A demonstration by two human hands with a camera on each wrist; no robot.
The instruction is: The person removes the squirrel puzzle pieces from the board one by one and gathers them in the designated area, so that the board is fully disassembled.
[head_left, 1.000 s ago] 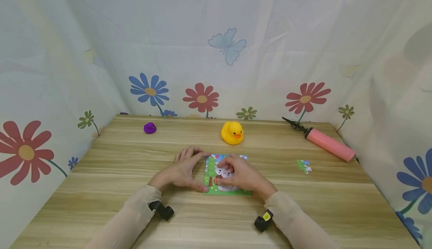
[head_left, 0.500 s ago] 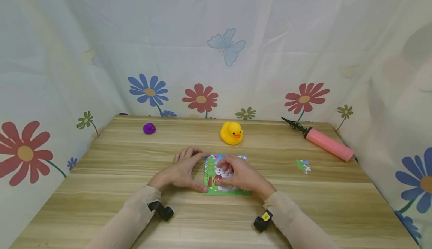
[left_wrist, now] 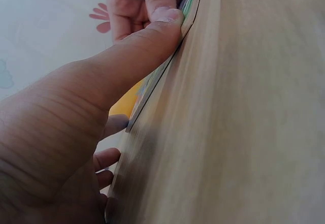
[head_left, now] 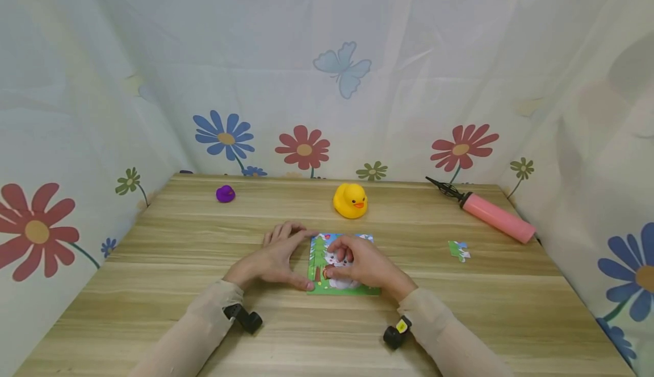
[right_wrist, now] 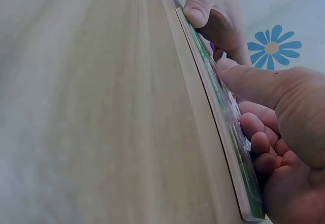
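A small jigsaw puzzle (head_left: 319, 255), with a green tree and a white animal face, lies flat on the table in the head view. My left hand (head_left: 273, 260) spans its left side, thumb tip on the near left corner and index finger at the far left corner. Over the puzzle's middle, my right hand (head_left: 365, 263) bends its fingers, with the thumb tip on the brown part of the picture. In the right wrist view, the right thumb (right_wrist: 249, 79) touches the puzzle's face while the other fingers curl against it. I cannot tell whether they pinch a piece.
A loose puzzle piece (head_left: 459, 251) lies right of the puzzle. Behind stand a yellow rubber duck (head_left: 350, 201) and a smaller purple duck (head_left: 225, 193). A pink hand pump (head_left: 498, 217) lies at the far right. Flowered curtains (head_left: 276, 87) enclose the table (head_left: 317, 337).
My right thumb has shifted slightly to the left and away from me on the puzzle, covering more of the brown part. The left hand keeps its place.
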